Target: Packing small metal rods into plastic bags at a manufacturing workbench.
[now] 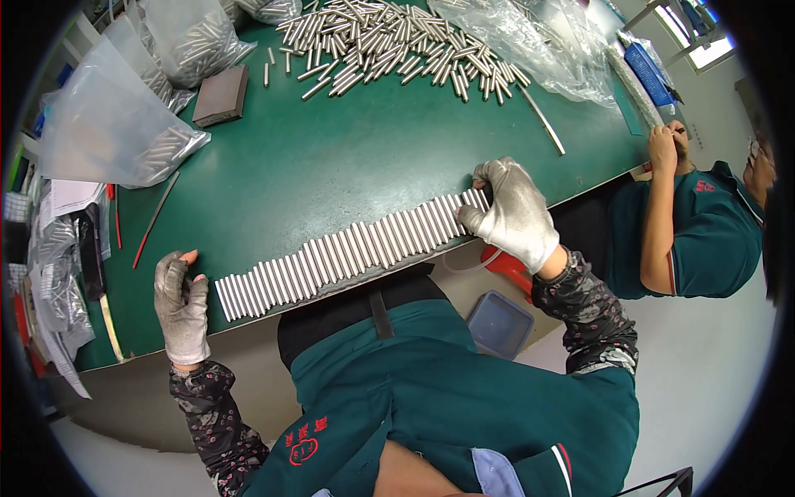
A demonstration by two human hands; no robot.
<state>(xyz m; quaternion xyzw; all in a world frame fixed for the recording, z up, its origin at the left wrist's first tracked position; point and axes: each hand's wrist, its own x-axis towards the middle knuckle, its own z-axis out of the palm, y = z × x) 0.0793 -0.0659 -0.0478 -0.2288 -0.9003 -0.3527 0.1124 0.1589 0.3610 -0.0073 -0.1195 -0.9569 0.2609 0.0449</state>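
Along the front edge of the green worktop, a row of metal rods is laid. Its right end is pinched by the right hand; the left hand is held beside the left end, thumb and fingers slightly parted. Loose rods are heaped beyond.

Smooth, glossy metal rods
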